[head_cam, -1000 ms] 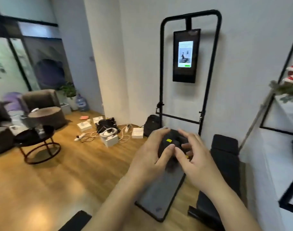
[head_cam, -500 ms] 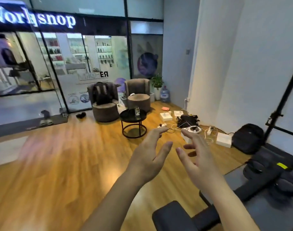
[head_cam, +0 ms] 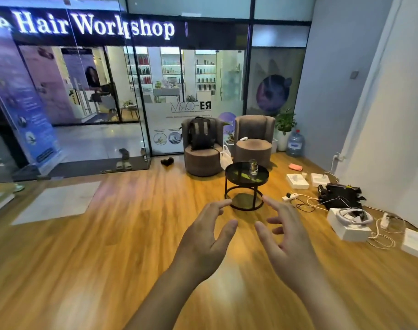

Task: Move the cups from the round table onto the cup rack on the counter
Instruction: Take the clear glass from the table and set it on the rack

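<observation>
A small black round table point(head_cam: 234, 168) stands on the wooden floor ahead, right of centre. Two clear glass cups sit on its far right part: one point(head_cam: 253, 169) in front, another point(head_cam: 252, 162) just behind it. My left hand point(head_cam: 204, 236) and my right hand point(head_cam: 284, 231) are raised side by side in front of me, fingers spread and relaxed, holding nothing. Both hands are well short of the table. No cup rack or counter is in view.
Two brown armchairs point(head_cam: 253, 141) stand behind the table, one with a black backpack point(head_cam: 201, 135). White boxes point(head_cam: 348, 222), a black bag point(head_cam: 338, 195) and loose cables lie on the floor along the right wall. A glass shopfront closes the far side.
The view has swung left from the black stand and bench to the round table, now straight ahead and nearer. My hands, earlier on a black object, are free and spread.
</observation>
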A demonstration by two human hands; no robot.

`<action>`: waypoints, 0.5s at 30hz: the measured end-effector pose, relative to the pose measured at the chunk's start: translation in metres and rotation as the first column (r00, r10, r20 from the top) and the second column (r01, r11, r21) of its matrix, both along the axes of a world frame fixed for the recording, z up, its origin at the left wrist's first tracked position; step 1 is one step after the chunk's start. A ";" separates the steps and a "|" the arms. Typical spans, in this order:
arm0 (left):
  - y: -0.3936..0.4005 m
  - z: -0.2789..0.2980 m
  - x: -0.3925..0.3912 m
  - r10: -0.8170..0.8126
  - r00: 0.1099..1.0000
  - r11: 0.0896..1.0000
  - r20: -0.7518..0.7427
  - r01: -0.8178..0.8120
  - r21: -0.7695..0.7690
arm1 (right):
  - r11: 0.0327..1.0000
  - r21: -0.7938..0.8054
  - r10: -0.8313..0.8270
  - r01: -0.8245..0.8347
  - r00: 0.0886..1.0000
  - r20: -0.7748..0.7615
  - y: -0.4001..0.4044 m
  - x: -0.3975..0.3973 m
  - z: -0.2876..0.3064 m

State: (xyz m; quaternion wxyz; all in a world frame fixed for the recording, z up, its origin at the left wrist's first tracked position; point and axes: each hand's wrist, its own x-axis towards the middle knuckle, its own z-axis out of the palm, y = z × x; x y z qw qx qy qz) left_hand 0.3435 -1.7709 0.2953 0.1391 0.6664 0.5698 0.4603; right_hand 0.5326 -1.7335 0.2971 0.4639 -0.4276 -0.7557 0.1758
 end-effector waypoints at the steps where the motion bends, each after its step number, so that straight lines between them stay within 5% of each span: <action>1: 0.027 0.003 -0.019 0.004 1.000 1.000 0.004 -0.004 -0.026 | 1.000 -0.030 -0.003 0.003 1.000 -0.004 0.028 -0.019 0.000; 15: 0.328 0.013 -0.129 -0.125 0.992 0.990 0.033 0.127 -0.057 | 0.989 -0.097 -0.110 0.109 0.994 -0.009 0.293 -0.125 0.013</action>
